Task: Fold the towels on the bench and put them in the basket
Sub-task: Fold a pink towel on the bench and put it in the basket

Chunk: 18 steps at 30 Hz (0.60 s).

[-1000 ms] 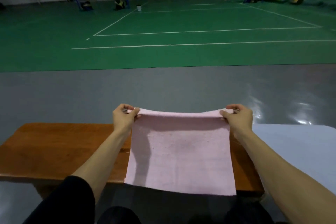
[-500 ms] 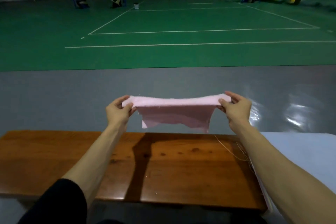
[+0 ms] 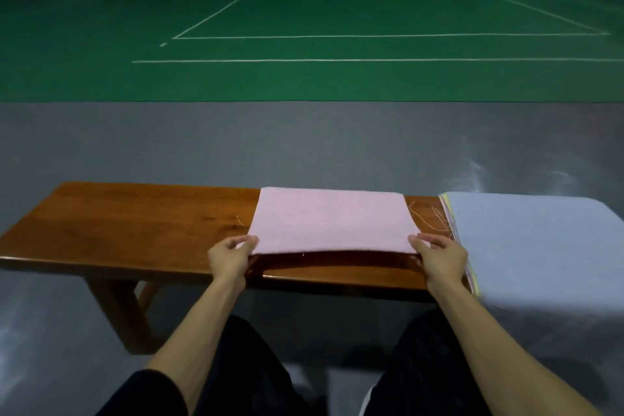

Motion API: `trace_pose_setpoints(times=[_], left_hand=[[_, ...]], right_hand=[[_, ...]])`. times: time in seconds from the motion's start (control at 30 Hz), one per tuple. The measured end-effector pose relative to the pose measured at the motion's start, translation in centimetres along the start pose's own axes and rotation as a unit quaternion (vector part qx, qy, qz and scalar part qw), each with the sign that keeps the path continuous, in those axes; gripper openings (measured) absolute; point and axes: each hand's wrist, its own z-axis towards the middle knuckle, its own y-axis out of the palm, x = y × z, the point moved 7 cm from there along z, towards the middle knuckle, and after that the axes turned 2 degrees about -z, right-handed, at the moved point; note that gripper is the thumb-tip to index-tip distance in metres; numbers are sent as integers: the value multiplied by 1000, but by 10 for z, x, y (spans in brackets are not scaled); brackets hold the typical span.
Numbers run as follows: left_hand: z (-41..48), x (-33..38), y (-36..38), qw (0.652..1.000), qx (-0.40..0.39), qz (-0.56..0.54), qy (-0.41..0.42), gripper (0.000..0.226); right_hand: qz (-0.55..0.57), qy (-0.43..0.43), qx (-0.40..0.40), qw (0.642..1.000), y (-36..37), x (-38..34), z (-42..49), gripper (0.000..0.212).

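A pink towel (image 3: pixel 332 219) lies folded in half on the brown wooden bench (image 3: pixel 135 226), its near edge lifted slightly off the wood. My left hand (image 3: pixel 229 257) pinches the towel's near left corner. My right hand (image 3: pixel 439 260) pinches the near right corner. A stack of towels with a pale blue one (image 3: pixel 533 246) on top covers the bench's right end, touching my right hand's side. No basket is in view.
Loose threads hang from the towel edges between the pink towel and the stack. Grey floor runs beyond the bench, then a green court with white lines. Bags and equipment stand far back along the wall. My dark-trousered legs are below the bench's near edge.
The towel was held up in the air by its top corners, hanging down. Now it has come down onto the bench folded, and both hands grip its near corners.
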Motion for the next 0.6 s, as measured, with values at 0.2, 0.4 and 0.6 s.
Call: trace_pose_setpoints(times=[0.2, 0.4, 0.6], left_hand=[[-16, -3, -7, 997, -45, 25, 54, 25], [-28, -20, -15, 989, -114, 76, 50, 34], [-31, -34, -27, 991, -58, 104, 62, 22]], right_hand=[[-12, -26, -60, 998, -6, 10, -13, 29], [-11, -11, -82, 997, -15, 23, -29, 32], [-42, -35, -10, 998, -24, 31, -36, 23]])
